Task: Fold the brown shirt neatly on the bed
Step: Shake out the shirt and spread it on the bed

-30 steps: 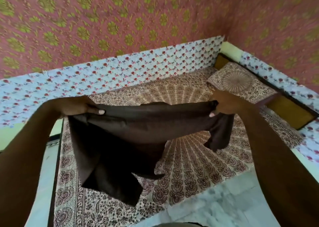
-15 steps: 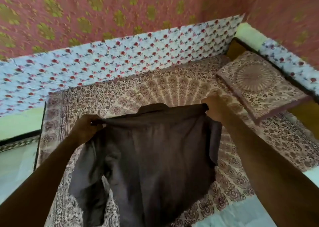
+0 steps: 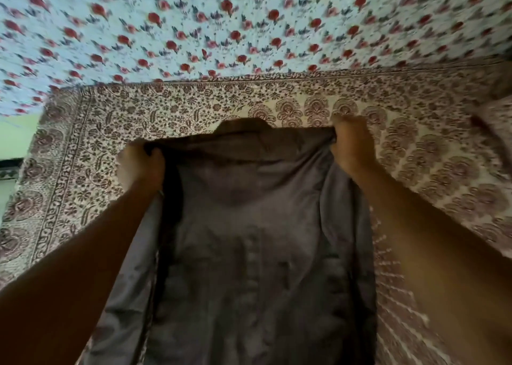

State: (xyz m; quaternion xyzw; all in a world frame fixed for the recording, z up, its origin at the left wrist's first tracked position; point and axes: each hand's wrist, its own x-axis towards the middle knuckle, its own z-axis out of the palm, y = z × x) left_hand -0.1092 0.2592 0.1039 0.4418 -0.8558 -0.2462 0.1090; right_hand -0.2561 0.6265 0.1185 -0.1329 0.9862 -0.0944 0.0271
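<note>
The left hand and the right hand each pinch a shoulder of the brown shirt in curled fingers, stretching its top edge taut between them. The shirt lies spread over the bed, its collar beyond the hands and its body running back between the forearms. A floral cloth hangs past the bed's far edge.

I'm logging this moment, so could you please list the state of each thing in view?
brown shirt: spread lengthwise over the bed, held at both shoulders
left hand: grips the shirt's left shoulder
right hand: grips the right shoulder
patterned bedsheet: laid flat
</note>
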